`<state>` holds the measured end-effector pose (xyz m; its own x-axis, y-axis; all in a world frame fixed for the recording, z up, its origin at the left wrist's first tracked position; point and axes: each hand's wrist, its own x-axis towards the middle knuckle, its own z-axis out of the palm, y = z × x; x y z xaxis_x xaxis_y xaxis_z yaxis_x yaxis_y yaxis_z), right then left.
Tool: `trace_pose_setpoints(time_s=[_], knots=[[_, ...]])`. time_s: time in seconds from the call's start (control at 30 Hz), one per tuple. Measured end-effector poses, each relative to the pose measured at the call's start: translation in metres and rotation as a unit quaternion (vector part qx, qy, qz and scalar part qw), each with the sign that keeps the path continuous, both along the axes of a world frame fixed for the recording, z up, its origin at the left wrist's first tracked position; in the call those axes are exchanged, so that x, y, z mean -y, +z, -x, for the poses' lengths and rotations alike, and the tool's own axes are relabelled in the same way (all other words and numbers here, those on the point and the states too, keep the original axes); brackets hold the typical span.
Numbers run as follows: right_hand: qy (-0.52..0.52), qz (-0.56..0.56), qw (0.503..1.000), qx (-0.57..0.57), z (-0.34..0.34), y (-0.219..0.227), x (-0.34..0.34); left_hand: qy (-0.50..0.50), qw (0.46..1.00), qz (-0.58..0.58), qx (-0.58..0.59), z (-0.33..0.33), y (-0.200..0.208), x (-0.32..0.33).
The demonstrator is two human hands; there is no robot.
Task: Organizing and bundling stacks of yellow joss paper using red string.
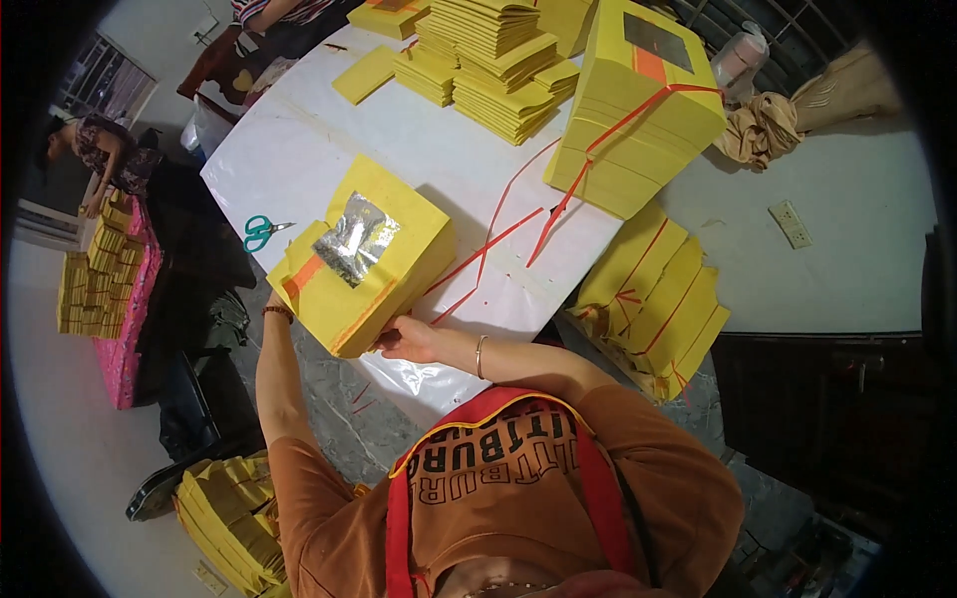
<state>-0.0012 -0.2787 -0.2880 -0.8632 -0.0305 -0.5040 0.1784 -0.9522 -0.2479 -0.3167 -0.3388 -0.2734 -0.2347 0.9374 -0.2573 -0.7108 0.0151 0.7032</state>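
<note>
A thick stack of yellow joss paper [419,229], with a silver foil square and an orange strip on top, is between my two hands over the table's near edge. My left hand [276,301] holds its left corner, most of the fingers hidden behind the paper. At the near right side, my right hand [407,340] grips the lower edge with curled fingers. Teal-handled scissors [261,233] lie on the white table [309,130], left of the stack. Red strapping [481,261] trails across the table to the right.
A tall strapped joss paper bundle [638,130] stands at the table's right edge, beside folded yellow piles [498,75]. More tied bundles [653,299] sit below on the right, others [234,518] at lower left. Another person [105,159] handles yellow stacks at far left; a striped sleeve shows at top.
</note>
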Motion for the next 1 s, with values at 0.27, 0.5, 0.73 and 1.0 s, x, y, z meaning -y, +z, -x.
trace_pose_setpoints(time_s=[0.27,0.5,0.73,1.0], knots=[[0.070,-0.139,0.986,-0.052,-0.083,0.095,-0.065,0.146,0.984,0.056,-0.084,-0.025,0.025,0.012],[-0.308,-0.423,0.845,0.111,-0.186,0.123,-0.171,0.249,0.903,-0.316,-0.151,-0.071,0.197,0.010],[-0.393,-0.522,0.743,0.147,-0.194,0.165,-0.204,-0.030,0.977,-0.153,-0.147,-0.296,0.187,-0.075],[-0.389,-0.586,0.703,0.104,-0.221,0.161,-0.227,-0.010,0.555,0.175,-0.813,-0.384,0.026,-0.099]])
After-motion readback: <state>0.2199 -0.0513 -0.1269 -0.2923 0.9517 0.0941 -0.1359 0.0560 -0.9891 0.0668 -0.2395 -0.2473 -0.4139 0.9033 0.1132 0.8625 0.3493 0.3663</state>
